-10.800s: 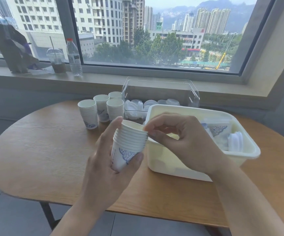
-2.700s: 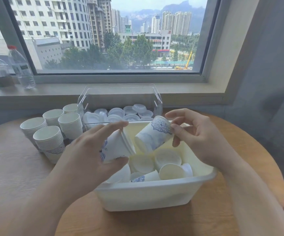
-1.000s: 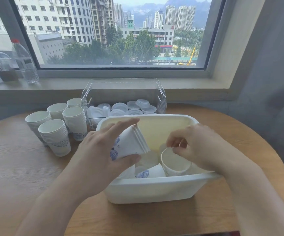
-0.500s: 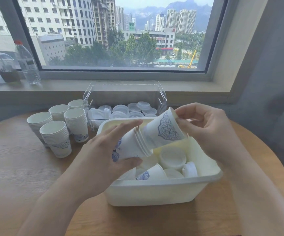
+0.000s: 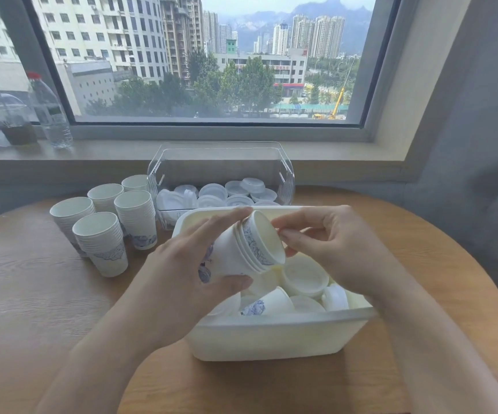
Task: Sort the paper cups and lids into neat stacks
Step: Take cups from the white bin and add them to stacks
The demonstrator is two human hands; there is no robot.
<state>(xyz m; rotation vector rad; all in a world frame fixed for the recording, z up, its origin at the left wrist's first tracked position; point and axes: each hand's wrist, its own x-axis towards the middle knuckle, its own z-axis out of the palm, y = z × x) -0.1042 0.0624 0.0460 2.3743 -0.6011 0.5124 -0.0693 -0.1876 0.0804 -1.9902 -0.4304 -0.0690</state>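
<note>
Left grip point(image 5: 188, 273) grasped a nested stack of paper cups point(image 5: 243, 249), tilted above the white bin point(image 5: 274, 339); right grip point(image 5: 334, 249) pinched the rim of the outermost cup.

The wooden bench point(image 5: 32, 294) carried the white bin, which held loose cups and lids point(image 5: 303, 276). Behind it, a clear bin point(image 5: 220, 174) contained sorted lids. Five upright cup stacks point(image 5: 101, 240) stood left of both bins.

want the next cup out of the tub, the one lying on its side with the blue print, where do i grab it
Probably pinch the cup across its side wall near the base, coming from above. It lies tilted among lids in the tub, base up and toward the right, mouth buried.
</note>
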